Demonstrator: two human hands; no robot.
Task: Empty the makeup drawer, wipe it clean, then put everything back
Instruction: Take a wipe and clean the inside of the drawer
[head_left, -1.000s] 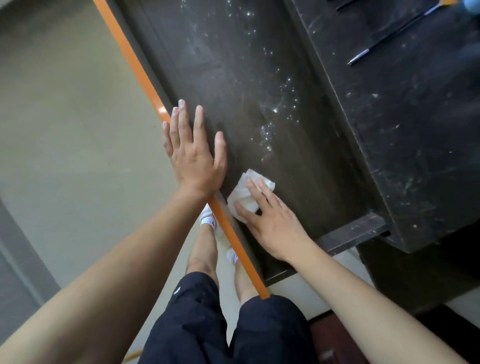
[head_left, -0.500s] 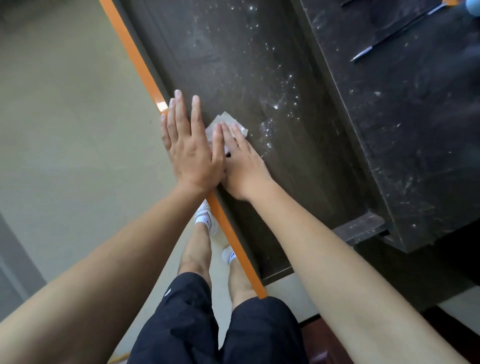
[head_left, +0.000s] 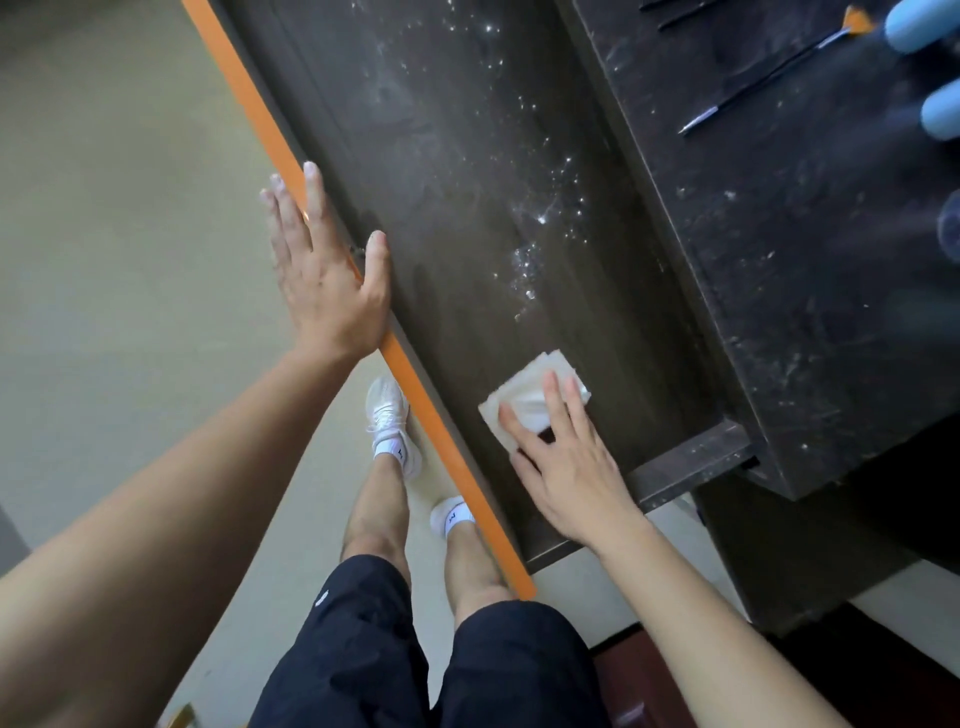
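- Right hand (head_left: 566, 467): released, fingers straight and spread, pressing flat on a folded white tissue (head_left: 524, 397). Nothing is gripped.
- Tissue: lies on the floor of the open drawer (head_left: 441, 156), under the right fingertips. The drawer's end wall is just to the right of that hand.
- Left hand (head_left: 327, 270): laid open over the orange front edge (head_left: 447, 457), fingers straight on the outer side, thumb on the inner side. It braces and is not clenched.
- Drawer, appearance: dark and board-like, with no contents in view. Pale glittery specks (head_left: 530, 260) are scattered ahead of the right hand, with dull smears further on.
- Tissue, handling (judgement): light, soft and thin, so likely to bunch or tear if dragged by a corner. It is best kept under flat fingers with even pressure.
- Drawer, handling (judgement): stiff and probably heavy, and it may slide under a wiping stroke. The front edge under the left hand is the sound place to steady it.
- Worktop (head_left: 779, 260): beyond the right hand, carrying a thin brush (head_left: 753, 78) and pale blue items (head_left: 914, 26) too blurred to identify.
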